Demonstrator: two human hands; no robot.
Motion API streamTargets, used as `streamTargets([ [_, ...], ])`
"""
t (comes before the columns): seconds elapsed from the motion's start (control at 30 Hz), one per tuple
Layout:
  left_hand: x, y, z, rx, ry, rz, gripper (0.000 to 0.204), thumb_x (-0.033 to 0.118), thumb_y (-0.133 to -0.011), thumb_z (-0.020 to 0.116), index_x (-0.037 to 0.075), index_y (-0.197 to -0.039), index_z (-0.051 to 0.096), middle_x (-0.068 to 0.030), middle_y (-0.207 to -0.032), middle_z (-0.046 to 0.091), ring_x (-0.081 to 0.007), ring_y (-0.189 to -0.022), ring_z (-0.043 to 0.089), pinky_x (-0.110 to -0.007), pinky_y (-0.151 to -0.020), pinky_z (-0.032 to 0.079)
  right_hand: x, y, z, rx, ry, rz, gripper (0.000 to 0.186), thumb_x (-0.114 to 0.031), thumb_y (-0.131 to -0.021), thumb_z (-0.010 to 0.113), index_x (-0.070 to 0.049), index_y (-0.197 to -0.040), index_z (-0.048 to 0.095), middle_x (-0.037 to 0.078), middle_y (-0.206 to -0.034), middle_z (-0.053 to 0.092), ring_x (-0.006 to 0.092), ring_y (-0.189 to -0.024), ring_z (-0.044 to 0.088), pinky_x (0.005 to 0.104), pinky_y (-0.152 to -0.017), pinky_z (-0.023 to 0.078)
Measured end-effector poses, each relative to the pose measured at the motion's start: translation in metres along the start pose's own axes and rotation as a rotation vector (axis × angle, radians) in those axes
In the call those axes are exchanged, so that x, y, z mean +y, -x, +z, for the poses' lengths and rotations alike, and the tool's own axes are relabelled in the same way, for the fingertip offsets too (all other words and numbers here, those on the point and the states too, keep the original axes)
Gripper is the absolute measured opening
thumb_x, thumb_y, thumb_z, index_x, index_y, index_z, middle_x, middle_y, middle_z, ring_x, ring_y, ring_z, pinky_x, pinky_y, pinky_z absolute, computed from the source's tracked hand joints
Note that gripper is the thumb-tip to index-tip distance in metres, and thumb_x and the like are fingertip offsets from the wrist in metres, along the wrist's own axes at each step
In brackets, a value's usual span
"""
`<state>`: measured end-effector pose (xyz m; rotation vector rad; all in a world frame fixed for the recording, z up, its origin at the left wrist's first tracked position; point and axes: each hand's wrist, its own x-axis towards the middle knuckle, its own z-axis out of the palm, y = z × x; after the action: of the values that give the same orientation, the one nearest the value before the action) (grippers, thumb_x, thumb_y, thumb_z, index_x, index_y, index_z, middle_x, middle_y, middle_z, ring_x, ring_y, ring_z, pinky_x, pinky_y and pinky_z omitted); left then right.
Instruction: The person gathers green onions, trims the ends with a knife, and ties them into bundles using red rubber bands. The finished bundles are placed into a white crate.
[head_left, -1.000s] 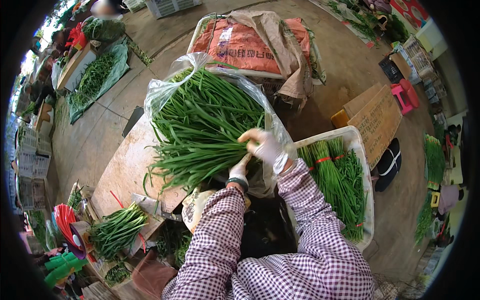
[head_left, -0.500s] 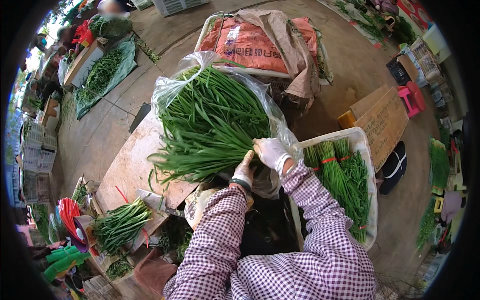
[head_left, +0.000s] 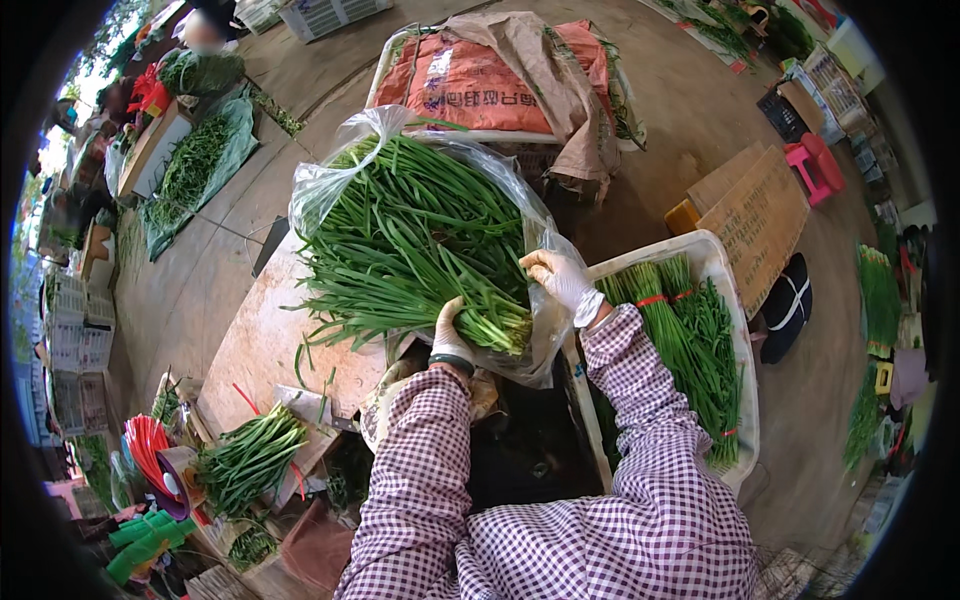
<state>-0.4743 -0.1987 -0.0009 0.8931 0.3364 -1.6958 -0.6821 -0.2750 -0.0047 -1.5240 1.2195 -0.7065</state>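
A large heap of long green chives (head_left: 400,230) lies in an open clear plastic bag (head_left: 548,340) in front of me. My left hand (head_left: 452,335), in a white glove, is closed around the near side of a bunch whose pale cut ends (head_left: 512,330) point right. Beside those ends, my right hand (head_left: 558,278), also gloved, has its fingers curled closed at the bag's right edge. Its fingertips are partly hidden against the film. To the right, a white crate (head_left: 748,385) holds chive bundles (head_left: 668,335) tied with red bands.
A worn board (head_left: 250,340) extends left under the bag. At lower left are a loose bunch of greens (head_left: 255,450) and red strips (head_left: 150,450). An orange sack (head_left: 490,85) covers a crate ahead. Cardboard (head_left: 755,225) and a pink stool (head_left: 815,170) stand at right.
My right hand has left the cut ends and moved up to the bag's right edge. My left hand has shifted left along the bunch, and the cut ends now show.
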Motion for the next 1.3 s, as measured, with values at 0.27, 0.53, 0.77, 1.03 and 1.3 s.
streamTargets([
  [0.27, 0.023, -0.017, -0.059, -0.088, 0.02, -0.004, 0.055, 0.042, -0.067, 0.068, 0.012, -0.113, 0.062, -0.0129, -0.116, 0.062, -0.0358, -0.106, 0.056, -0.055, -0.095, 0.043, -0.005, -0.019, 0.026, -0.194, 0.208, -0.014, 0.043, -0.034, -0.092, 0.052, 0.002, -0.114, 0.06, 0.019, -0.109, 0.065, 0.0308, -0.102, 0.06, 0.0363, -0.088, 0.046],
  [0.53, 0.031, 0.014, -0.047, -0.145, -0.097, -0.051, 0.07, 0.053, -0.071, 0.066, 0.012, -0.127, 0.052, -0.0119, -0.128, 0.054, -0.0357, -0.118, 0.048, -0.055, -0.102, 0.034, -0.062, 0.014, 0.084, -0.547, -0.72, 0.364, 0.049, -0.044, -0.098, 0.042, -0.001, -0.108, 0.062, 0.004, -0.097, 0.067, 0.0097, -0.087, 0.058, 0.0244, -0.08, 0.048],
  [0.77, 0.03, 0.051, -0.032, -0.085, -0.014, -0.032, 0.044, 0.043, -0.079, 0.065, 0.012, -0.11, 0.063, -0.0085, -0.111, 0.065, -0.0299, -0.101, 0.06, -0.05, -0.092, 0.046, -0.101, 0.063, 0.079, -0.543, -0.931, 0.31, 0.051, -0.045, -0.094, 0.051, -0.002, -0.122, 0.052, 0.005, -0.107, 0.064, 0.0107, -0.092, 0.061, 0.0242, -0.079, 0.051],
  [1.03, 0.029, 0.11, -0.017, -0.304, 0.053, -0.077, 0.053, 0.045, -0.078, 0.069, 0.011, -0.116, 0.06, -0.0094, -0.114, 0.063, -0.0297, -0.103, 0.059, -0.047, -0.092, 0.047, -0.117, 0.111, 0.089, -0.271, -0.158, -0.042, 0.099, -0.055, -0.087, 0.057, 0.012, -0.142, 0.011, 0.024, -0.137, 0.04, 0.0247, -0.128, 0.04, 0.0298, -0.104, 0.032],
  [1.3, 0.04, 0.134, -0.052, -0.45, 0.022, 0.125, 0.056, 0.048, -0.08, 0.067, 0.013, -0.123, 0.056, -0.0109, -0.118, 0.06, -0.029, -0.104, 0.06, -0.047, -0.091, 0.051, -0.16, 0.135, 0.083, -0.29, 0.531, -0.415, 0.093, -0.069, -0.089, 0.029, 0.008, -0.141, 0.025, 0.03, -0.148, 0.017, 0.0416, -0.137, 0.019, 0.0435, -0.112, 0.016],
])
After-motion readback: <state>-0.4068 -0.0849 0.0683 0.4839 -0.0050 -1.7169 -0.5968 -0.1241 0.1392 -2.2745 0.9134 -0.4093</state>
